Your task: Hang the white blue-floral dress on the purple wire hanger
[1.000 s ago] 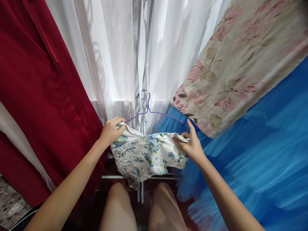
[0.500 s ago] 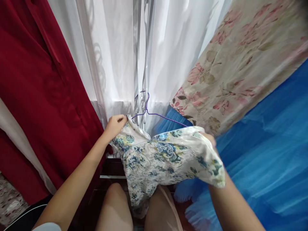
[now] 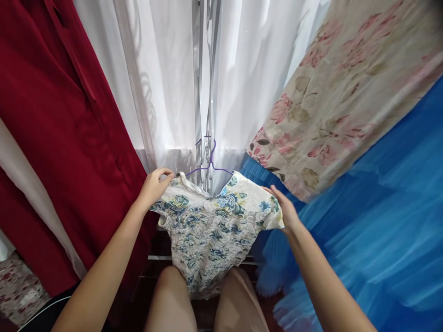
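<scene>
A short-sleeved white blouse [image 3: 214, 230] with a blue, green and yellow floral print hangs on a thin purple hanger [image 3: 212, 159], its neckline uppermost. Both shoulders lie over the hanger's arms. My left hand [image 3: 156, 185] is closed at the left shoulder, thumb and fingers pinching the cloth near the neck. At the opposite sleeve, my right hand [image 3: 285, 207] grips the outer edge; the sleeve partly hides its fingers. The blouse's lower end hangs between my knees.
White curtains [image 3: 166, 83] hang ahead, with grey straps [image 3: 209, 69] down the middle by the hanger's hook. Red cloth [image 3: 86, 152] is at the left. On the right are a pink-flowered beige garment [image 3: 332, 115] and a blue tulle skirt [image 3: 374, 221].
The right shoulder of the blouse has come inward and settled over the hanger. My right hand has moved left from under the cloth to the sleeve edge. My left hand has shifted slightly left.
</scene>
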Demonstrator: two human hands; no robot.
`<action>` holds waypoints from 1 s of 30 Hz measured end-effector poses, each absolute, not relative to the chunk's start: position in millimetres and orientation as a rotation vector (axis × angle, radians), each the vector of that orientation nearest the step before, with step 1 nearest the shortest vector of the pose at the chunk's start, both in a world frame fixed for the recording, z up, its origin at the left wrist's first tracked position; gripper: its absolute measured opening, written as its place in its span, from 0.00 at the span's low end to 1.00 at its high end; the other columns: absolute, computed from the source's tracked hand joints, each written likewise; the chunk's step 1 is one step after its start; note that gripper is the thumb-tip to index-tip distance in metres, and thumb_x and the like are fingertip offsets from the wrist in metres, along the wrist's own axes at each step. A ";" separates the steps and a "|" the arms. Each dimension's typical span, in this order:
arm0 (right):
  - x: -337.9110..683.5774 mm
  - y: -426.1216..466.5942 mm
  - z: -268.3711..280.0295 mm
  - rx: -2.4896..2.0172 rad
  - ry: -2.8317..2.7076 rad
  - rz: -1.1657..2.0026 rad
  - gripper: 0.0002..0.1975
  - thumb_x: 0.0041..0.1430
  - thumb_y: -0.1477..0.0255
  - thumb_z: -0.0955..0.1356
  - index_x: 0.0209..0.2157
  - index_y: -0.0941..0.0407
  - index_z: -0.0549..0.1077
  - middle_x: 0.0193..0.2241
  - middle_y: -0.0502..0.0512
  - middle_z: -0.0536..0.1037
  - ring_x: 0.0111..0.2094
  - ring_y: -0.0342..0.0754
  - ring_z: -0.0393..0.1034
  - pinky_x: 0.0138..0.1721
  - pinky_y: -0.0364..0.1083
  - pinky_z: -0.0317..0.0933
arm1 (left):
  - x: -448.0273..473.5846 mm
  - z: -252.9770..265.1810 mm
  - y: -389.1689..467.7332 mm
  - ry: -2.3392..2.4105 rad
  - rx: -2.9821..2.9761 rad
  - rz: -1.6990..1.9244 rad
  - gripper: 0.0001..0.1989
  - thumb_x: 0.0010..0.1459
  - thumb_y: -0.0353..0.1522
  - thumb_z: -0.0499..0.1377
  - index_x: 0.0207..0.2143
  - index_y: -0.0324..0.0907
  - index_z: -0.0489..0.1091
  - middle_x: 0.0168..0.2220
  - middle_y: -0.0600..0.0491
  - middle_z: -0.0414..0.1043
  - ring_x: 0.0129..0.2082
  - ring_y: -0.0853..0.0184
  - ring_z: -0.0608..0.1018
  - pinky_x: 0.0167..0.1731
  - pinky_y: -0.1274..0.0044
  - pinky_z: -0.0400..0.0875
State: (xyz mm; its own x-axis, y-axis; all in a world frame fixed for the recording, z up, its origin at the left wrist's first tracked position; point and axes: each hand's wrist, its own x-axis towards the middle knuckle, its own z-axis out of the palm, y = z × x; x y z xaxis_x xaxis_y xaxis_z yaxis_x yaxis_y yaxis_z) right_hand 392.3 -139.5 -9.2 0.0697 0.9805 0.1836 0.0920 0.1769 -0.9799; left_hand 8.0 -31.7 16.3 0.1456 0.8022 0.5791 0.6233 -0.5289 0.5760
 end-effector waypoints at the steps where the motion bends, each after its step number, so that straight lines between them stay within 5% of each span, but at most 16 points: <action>1: 394.4 -142.6 -11.1 -1.171 -1.256 1.008 0.30 0.65 0.48 0.57 0.45 0.57 0.76 0.39 0.60 0.81 0.39 0.57 0.77 0.37 0.52 0.71 | 4.8 15.1 -36.2 1.396 2.214 1.287 0.17 0.61 0.41 0.54 0.36 0.41 0.78 0.35 0.53 0.78 0.32 0.64 0.75 0.34 0.77 0.66; 5: 394.3 -156.3 -4.8 -1.188 -1.235 1.061 0.22 0.57 0.50 0.68 0.38 0.53 0.79 0.31 0.55 0.83 0.31 0.56 0.78 0.30 0.49 0.69 | 6.5 27.0 -54.9 1.236 2.303 1.105 0.19 0.62 0.44 0.55 0.43 0.41 0.78 0.42 0.51 0.79 0.42 0.59 0.78 0.40 0.76 0.69; 10: 382.1 -159.9 9.3 -1.120 -1.217 1.037 0.16 0.55 0.54 0.71 0.34 0.53 0.79 0.27 0.55 0.82 0.26 0.54 0.76 0.28 0.48 0.67 | 40.8 58.8 -68.3 0.973 2.499 1.107 0.21 0.63 0.31 0.51 0.58 0.48 0.66 0.55 0.52 0.72 0.53 0.62 0.74 0.52 0.72 0.66; 13: 377.4 -161.6 13.0 -1.108 -1.149 0.993 0.16 0.56 0.55 0.71 0.34 0.53 0.79 0.28 0.55 0.82 0.26 0.54 0.76 0.27 0.48 0.67 | 61.7 70.1 -67.5 1.033 2.507 1.166 0.19 0.61 0.28 0.51 0.54 0.46 0.65 0.48 0.50 0.75 0.47 0.62 0.76 0.46 0.72 0.68; 21: 377.1 -166.5 30.5 -1.121 -1.054 0.954 0.17 0.54 0.56 0.71 0.35 0.55 0.78 0.25 0.57 0.82 0.27 0.56 0.76 0.24 0.49 0.67 | 89.1 87.5 -63.4 1.419 2.588 1.360 0.10 0.63 0.39 0.56 0.43 0.44 0.70 0.41 0.47 0.77 0.43 0.55 0.77 0.39 0.71 0.66; 30: 343.3 -222.7 -18.1 -1.097 -0.991 0.838 0.19 0.59 0.55 0.69 0.46 0.52 0.74 0.33 0.54 0.82 0.34 0.54 0.75 0.27 0.46 0.67 | 103.6 52.2 -58.2 1.177 2.620 1.397 0.12 0.67 0.40 0.51 0.41 0.45 0.72 0.37 0.51 0.77 0.37 0.60 0.78 0.34 0.75 0.64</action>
